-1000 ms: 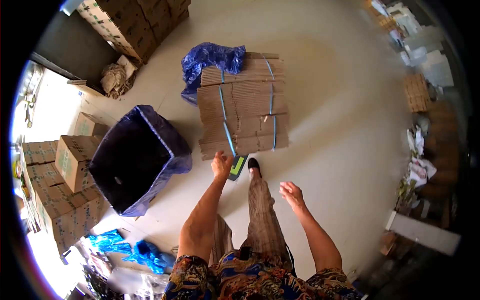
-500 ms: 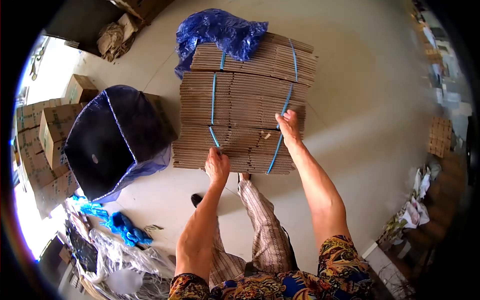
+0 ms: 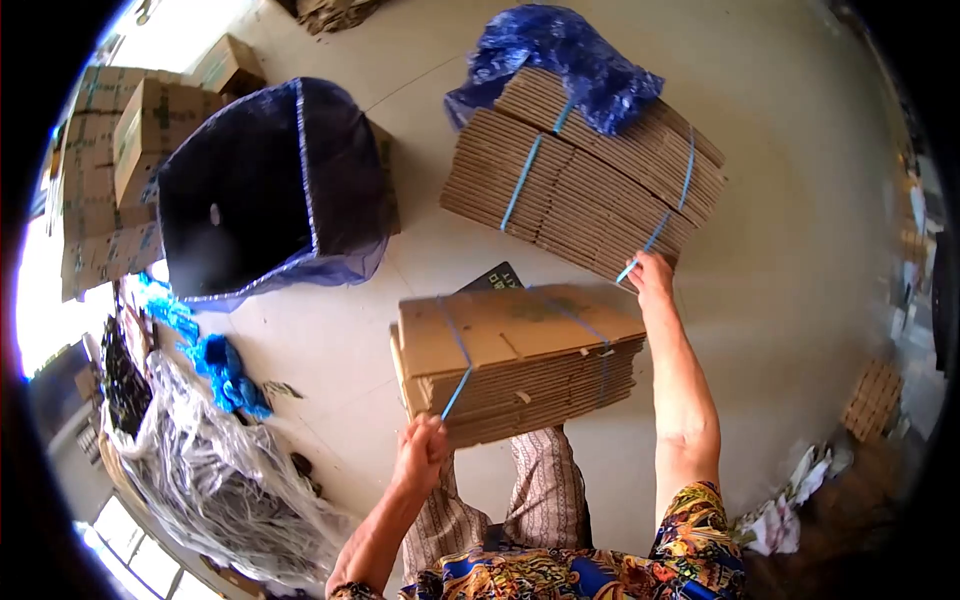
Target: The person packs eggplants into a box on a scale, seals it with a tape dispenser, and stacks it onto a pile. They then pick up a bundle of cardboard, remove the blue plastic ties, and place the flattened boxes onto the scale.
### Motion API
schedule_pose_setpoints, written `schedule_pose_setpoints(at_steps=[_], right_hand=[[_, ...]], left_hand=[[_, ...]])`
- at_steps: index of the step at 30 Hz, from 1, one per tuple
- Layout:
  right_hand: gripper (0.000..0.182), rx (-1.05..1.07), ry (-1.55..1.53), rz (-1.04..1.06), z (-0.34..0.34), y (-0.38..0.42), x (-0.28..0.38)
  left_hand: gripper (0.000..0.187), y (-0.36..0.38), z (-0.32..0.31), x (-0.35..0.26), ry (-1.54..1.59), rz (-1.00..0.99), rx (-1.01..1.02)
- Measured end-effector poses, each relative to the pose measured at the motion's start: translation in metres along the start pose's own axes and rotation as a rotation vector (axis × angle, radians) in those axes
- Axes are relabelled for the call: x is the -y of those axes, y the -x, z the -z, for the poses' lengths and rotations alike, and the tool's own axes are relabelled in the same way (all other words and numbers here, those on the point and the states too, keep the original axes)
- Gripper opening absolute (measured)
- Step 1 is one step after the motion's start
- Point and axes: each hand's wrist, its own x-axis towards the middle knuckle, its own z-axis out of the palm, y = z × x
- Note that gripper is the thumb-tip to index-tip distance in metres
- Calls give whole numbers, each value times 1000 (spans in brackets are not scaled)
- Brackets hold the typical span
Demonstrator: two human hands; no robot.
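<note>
Cardboard bundle (image 3: 520, 350), just before the trousered legs (image 3: 545, 480), is being held by its left blue strap (image 3: 457, 392) in the closed left hand (image 3: 420, 452); farther right, another strap (image 3: 655, 235), on a second bundle (image 3: 575, 195) beyond, is being pinched by the right hand (image 3: 654, 273).

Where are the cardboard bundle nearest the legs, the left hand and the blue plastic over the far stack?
Near cardboard bundle (image 3: 505, 322): head view, on its flat top panel.
Left hand (image 3: 422, 452): head view, back of the hand.
Blue plastic (image 3: 560, 52): head view, middle of its crumpled folds.
</note>
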Motion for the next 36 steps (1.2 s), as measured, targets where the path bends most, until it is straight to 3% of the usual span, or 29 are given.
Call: schedule_pose_setpoints(at_steps=[3, 7, 8, 10, 16, 19, 21, 22, 24, 28, 30, 32, 34, 36], right_hand=[[23, 86, -86, -126, 4, -8, -1], [24, 213, -195, -33, -5, -4, -4], [22, 134, -274, -65, -4, -4, -12], [22, 223, -287, -70, 7, 13, -21], [29, 232, -299, -211, 24, 107, -56], [30, 108, -308, -269, 41, 136, -44], [26, 171, -303, -225, 59, 149, -38], [25, 97, -293, -256, 64, 158, -32], [28, 202, -254, -220, 77, 176, -31], [35, 99, -124, -153, 66, 232, -26], [22, 323, -14, -47, 75, 269, -28], [12, 582, 354, 431, 96, 307, -45], [28, 550, 464, 309, 116, 327, -50], [29, 345, 281, 147, 126, 320, -65]], left_hand=[[28, 48, 21, -1, 94, 20, -99], [31, 86, 89, 16, 270, -86, -261], [32, 94, 95, 18, 317, -100, -301], [29, 107, 110, 21, 332, -133, -372], [16, 131, 160, 48, 404, -260, -457], [16, 150, 206, 63, 493, -298, -523], [19, 164, 242, 84, 557, -316, -552], [19, 182, 249, 88, 625, -315, -559], [21, 209, 261, 100, 650, -340, -616], [20, 257, 309, 147, 802, -368, -673], [18, 275, 325, 164, 850, -340, -735], [15, 275, 341, 200, 917, -320, -787], [14, 287, 363, 236, 995, -320, -839], [14, 293, 378, 256, 1034, -259, -892]])
